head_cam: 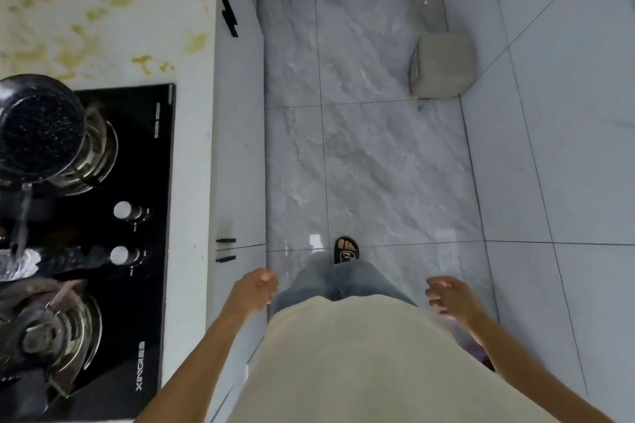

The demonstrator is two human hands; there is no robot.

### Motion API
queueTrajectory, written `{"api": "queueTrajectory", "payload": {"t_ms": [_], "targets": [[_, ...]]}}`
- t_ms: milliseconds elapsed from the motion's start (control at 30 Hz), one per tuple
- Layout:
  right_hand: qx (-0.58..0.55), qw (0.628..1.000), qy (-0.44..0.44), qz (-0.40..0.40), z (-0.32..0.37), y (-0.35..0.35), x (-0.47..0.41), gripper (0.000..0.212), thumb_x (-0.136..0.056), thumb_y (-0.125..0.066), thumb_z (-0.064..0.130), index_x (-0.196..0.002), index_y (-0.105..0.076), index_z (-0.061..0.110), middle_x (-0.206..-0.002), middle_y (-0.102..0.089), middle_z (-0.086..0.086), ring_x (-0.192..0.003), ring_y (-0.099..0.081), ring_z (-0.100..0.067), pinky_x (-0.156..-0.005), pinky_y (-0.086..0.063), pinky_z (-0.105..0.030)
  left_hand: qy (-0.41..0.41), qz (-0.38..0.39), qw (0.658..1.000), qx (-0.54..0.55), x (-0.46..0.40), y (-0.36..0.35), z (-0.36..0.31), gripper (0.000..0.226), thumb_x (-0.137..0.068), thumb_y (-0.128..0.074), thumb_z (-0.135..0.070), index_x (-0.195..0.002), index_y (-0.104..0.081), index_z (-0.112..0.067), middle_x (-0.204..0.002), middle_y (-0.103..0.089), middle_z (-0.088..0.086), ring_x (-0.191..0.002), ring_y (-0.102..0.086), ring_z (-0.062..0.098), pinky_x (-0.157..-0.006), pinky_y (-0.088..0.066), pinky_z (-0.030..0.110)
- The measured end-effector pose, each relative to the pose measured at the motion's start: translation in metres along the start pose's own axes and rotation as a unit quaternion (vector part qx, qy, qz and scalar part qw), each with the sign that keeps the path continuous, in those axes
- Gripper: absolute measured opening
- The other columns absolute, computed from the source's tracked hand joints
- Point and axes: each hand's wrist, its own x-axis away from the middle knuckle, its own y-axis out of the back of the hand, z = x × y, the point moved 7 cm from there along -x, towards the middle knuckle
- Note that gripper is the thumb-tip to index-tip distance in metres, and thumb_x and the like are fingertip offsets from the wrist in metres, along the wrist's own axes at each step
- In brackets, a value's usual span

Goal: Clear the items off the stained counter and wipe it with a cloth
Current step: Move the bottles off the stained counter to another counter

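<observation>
Stained surface [103, 10]: seen at far left, beyond the hob; yellow-brown smears are spread across it. On the part in view no items are seen, so clearing is judged done or nearly done there; the rest is cut off by the frame edge.
Wiping: judged not yet begun, since the stains are intact and no cloth is seen anywhere.
Hob [137, 216]: a black glass hob is set into the surface nearer the person; a dark pot [41, 127] is stood on its far burner. The blurred objects at its left edge cannot be identified.
Cabinet fronts [237, 147]: pale doors with black handles are seen below the surface edge.
Left hand [257, 288]: held out over the floor just beside the cabinets, fingers loosely curled, nothing grasped.
Right hand [446, 295]: blurred, fingers spread and relaxed, nothing held.
Floor [378, 147]: grey tiles; a small beige stool [443, 65] is stood near the right wall, well apart from the person.
Obstruction: none is seen between the person and the stains.
</observation>
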Motion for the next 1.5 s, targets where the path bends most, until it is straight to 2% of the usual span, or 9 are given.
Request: {"api": "queueTrajectory", "payload": {"t_ms": [233, 400, 600, 900, 1067, 1167, 1267, 1367, 1500], "targets": [[0.046, 0.991, 0.121, 0.023, 0.202, -0.01, -0.031, 0.016, -0.101, -0.06, 0.018, -0.113, -0.07, 0.015, -0.103, -0.075, -0.008, -0.084, -0.068, -0.024, -0.07, -0.05, -0.03, 0.07, 0.007, 0.997, -0.012, -0.023, 0.016, 0.008, 0.016, -0.104, -0.058, -0.025, -0.098, -0.072, -0.02, -0.079, -0.073, -0.007, -0.061, -0.067, 0.005, -0.052, -0.044, 0.015], [0.055, 0.982, 0.176, 0.038, 0.311, -0.021, -0.056, 0.016, -0.099, -0.062, 0.024, -0.111, -0.072, 0.022, -0.101, -0.077, 0.0, -0.088, -0.073, -0.02, -0.075, -0.055, -0.031, 0.089, 0.031, 0.995, -0.027, -0.051, 0.037, -0.017, 0.02, -0.108, -0.054, -0.028, -0.091, -0.063, -0.034, -0.087, -0.066, -0.015, -0.073, -0.058, -0.003, -0.054, -0.04, 0.005], [0.077, 0.987, 0.14, 0.024, 0.359, -0.017, -0.084, 0.018, -0.101, -0.06, 0.021, -0.115, -0.071, 0.018, -0.102, -0.077, -0.005, -0.089, -0.073, -0.025, -0.075, -0.054, -0.033, 0.076, 0.013, 0.997, -0.003, -0.114, 0.104, -0.097, 0.019, -0.107, -0.054, -0.01, -0.109, -0.072, -0.006, -0.083, -0.066, 0.006, -0.066, -0.059, 0.017, -0.054, -0.044, 0.021], [0.049, 0.998, -0.002, 0.028, 0.355, 0.024, -0.127, 0.019, -0.107, -0.049, 0.006, -0.12, -0.062, 0.001, -0.102, -0.068, -0.019, -0.073, -0.062, -0.025, -0.055, -0.045, -0.024, -0.018, -0.02, 0.998, 0.064, -0.195, 0.218, -0.312, 0.029, -0.107, -0.054, -0.029, -0.12, -0.07, -0.009, -0.118, -0.075, 0.01, -0.101, -0.073, 0.024, -0.102, -0.056, 0.037], [0.083, 0.995, -0.032, 0.037, 0.407, 0.041, -0.157, 0.018, -0.107, -0.051, 0.006, -0.121, -0.062, 0.003, -0.104, -0.068, -0.019, -0.069, -0.061, -0.024, -0.052, -0.048, -0.022, -0.062, -0.027, 0.993, 0.098, -0.228, 0.256, -0.392, 0.021, -0.105, -0.057, -0.025, -0.117, -0.07, -0.013, -0.115, -0.075, 0.012, -0.101, -0.075, 0.028, -0.103, -0.057, 0.043], [0.092, 0.996, -0.013, 0.012, 0.464, 0.054, -0.188, 0.019, -0.106, -0.056, 0.012, -0.119, -0.066, 0.004, -0.103, -0.072, -0.019, -0.075, -0.063, -0.028, -0.062, -0.045, -0.029, -0.03, -0.013, 0.992, 0.126, -0.247, 0.265, -0.41, 0.025, -0.106, -0.06, -0.016, -0.124, -0.069, -0.001, -0.12, -0.073, 0.021, -0.111, -0.072, 0.039, -0.106, -0.054, 0.051], [0.09, 0.996, 0.01, 0.012, 0.542, 0.06, -0.217, 0.02, -0.104, -0.056, 0.01, -0.118, -0.068, 0.003, -0.098, -0.073, -0.019, -0.074, -0.061, -0.029, -0.066, -0.042, -0.03, 0.021, -0.019, 0.997, 0.069, -0.259, 0.274, -0.409, 0.032, -0.109, -0.056, -0.028, -0.126, -0.068, -0.004, -0.122, -0.074, 0.015, -0.112, -0.072, 0.032, -0.107, -0.054, 0.042], [0.12, 0.99, 0.068, 0.022, 0.635, 0.055, -0.24, 0.02, -0.104, -0.056, 0.014, -0.116, -0.069, 0.006, -0.101, -0.074, -0.017, -0.078, -0.065, -0.028, -0.069, -0.046, -0.031, 0.058, -0.038, 0.996, 0.061, -0.264, 0.28, -0.401, 0.028, -0.109, -0.054, -0.028, -0.12, -0.071, -0.008, -0.116, -0.076, 0.013, -0.108, -0.074, 0.031, -0.097, -0.059, 0.041], [0.167, 0.975, 0.136, 0.055, 0.757, 0.024, -0.258, 0.017, -0.105, -0.055, 0.019, -0.114, -0.069, 0.012, -0.103, -0.073, -0.011, -0.075, -0.067, -0.017, -0.06, -0.049, -0.023, 0.103, -0.036, 0.989, 0.104, -0.263, 0.276, -0.38, 0.021, -0.106, -0.055, -0.014, -0.091, -0.07, -0.015, -0.08, -0.071, 0.0, -0.067, -0.066, 0.013, -0.052, -0.045, 0.015]]}}
